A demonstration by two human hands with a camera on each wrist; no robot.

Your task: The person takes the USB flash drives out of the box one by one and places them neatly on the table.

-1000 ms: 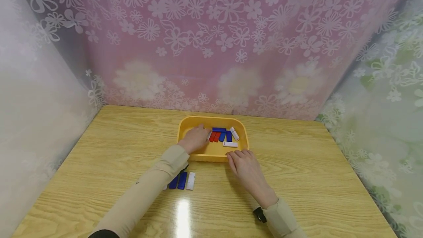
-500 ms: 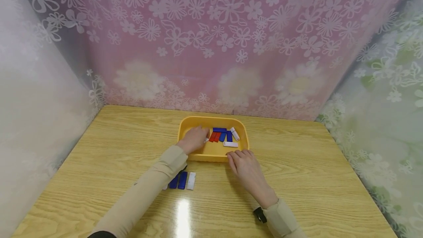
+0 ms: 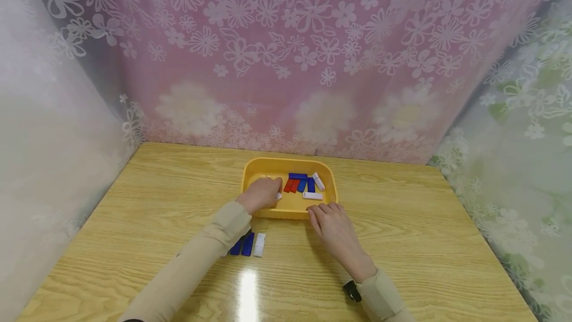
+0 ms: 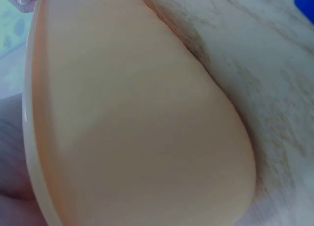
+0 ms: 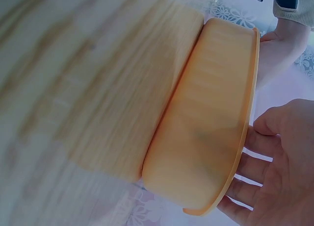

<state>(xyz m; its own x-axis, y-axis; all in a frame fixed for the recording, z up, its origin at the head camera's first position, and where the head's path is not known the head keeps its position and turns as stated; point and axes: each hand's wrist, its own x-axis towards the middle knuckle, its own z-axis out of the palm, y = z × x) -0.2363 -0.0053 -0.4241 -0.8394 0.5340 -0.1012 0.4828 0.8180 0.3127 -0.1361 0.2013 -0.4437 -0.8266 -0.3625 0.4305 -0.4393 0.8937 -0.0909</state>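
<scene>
While the right hand (image 3: 332,225) hooks its fingers over the near rim of the tray (image 3: 290,214), toward its right corner, the left hand (image 3: 261,194) is inside at the left end. A white piece (image 3: 279,196) shows at its fingertips; whether it is pinched or only touched, I cannot tell, and the left wrist view shows mostly the tray's outer wall. The step in hand looks like handling single pieces with the tray steadied; the next move seems to call for a sure hold on that piece and a tray kept from sliding.

Right of the left hand, inside the tray, lie red pieces (image 3: 291,186), blue pieces (image 3: 310,185) and two white bars (image 3: 312,196). Nearer the person, on the table (image 3: 424,242), a blue row (image 3: 248,244) and a pale bar (image 3: 259,245) lie side by side, partly hidden by the left sleeve (image 3: 201,252).

The table is wood-grained, with a bright reflection. Pink flowered cloth (image 3: 272,88) hangs behind; paler cloth (image 3: 58,153) covers both sides.
</scene>
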